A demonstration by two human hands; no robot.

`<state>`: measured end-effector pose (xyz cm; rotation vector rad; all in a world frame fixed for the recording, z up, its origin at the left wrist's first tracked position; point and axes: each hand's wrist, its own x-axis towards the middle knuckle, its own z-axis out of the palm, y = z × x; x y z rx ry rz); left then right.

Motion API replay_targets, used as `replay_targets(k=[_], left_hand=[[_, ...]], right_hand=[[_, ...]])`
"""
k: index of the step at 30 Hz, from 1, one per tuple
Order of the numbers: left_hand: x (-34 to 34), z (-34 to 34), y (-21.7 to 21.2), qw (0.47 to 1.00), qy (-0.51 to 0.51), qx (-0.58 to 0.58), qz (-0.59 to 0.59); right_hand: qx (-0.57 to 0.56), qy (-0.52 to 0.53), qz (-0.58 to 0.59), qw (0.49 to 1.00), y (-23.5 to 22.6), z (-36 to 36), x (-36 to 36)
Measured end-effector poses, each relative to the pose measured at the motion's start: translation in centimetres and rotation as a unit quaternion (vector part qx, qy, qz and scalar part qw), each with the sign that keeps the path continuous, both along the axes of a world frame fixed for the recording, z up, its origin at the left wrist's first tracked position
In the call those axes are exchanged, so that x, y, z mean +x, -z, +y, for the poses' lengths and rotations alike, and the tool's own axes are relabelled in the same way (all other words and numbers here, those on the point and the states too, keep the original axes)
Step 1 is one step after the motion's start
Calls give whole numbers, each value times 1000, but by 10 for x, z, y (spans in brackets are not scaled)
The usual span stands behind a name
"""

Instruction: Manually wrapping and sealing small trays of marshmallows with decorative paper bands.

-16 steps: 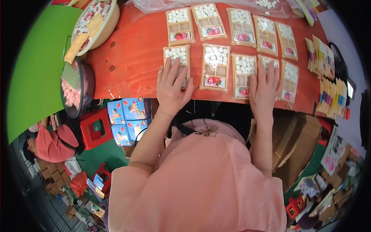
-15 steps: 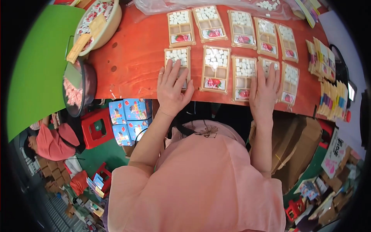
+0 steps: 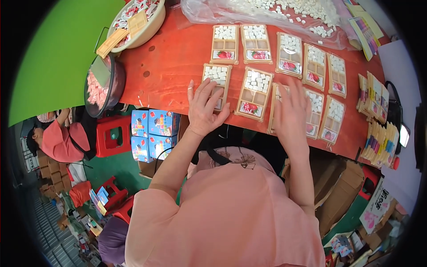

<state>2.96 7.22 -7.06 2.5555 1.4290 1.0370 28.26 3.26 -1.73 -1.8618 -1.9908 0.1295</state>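
Observation:
My left hand (image 3: 205, 110) rests with fingers spread on the near-left tray (image 3: 227, 75), a shallow tan one with compartments. White cubes (image 3: 217, 72) fill its top section. Over another near-row tray (image 3: 272, 122) hovers or rests my right hand (image 3: 291, 111), fingers stretched out and slightly blurred; I cannot tell whether it touches. That hand hides most of the tray. Between my hands lies a similar tray (image 3: 249, 94) with white cubes and a strawberry-picture packet (image 3: 251, 108) at its near end. Two more trays, the outer one (image 3: 332, 120) nearest the edge, lie right of my right hand.
A far row of like trays (image 3: 255, 44) lies behind. Loose white cubes (image 3: 311, 11) sit on clear plastic at the back. At left are a cream basin (image 3: 155, 26) of small packets and a dark bowl (image 3: 116, 86) of pink packets. Stacked colourful packs (image 3: 380, 142) stand right.
My right hand has shifted left across the trays, onto the third one in the near row. My left hand stays on its tray. The whole view has tilted, showing more of the table's back.

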Motion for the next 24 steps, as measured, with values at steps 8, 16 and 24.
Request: replay_targets(k=[8,16,24], left_hand=[[1,-2,8,1000,-6,24,-4],[-6,-2,13,999,7,47,-25],[-12,2,11,992,16,30,-121]], right_hand=[[98,-136,38,985,32,125,-82],[68,-140,-98,983,60,177,-101],[105,-146,-18,983,46,188,-84]])
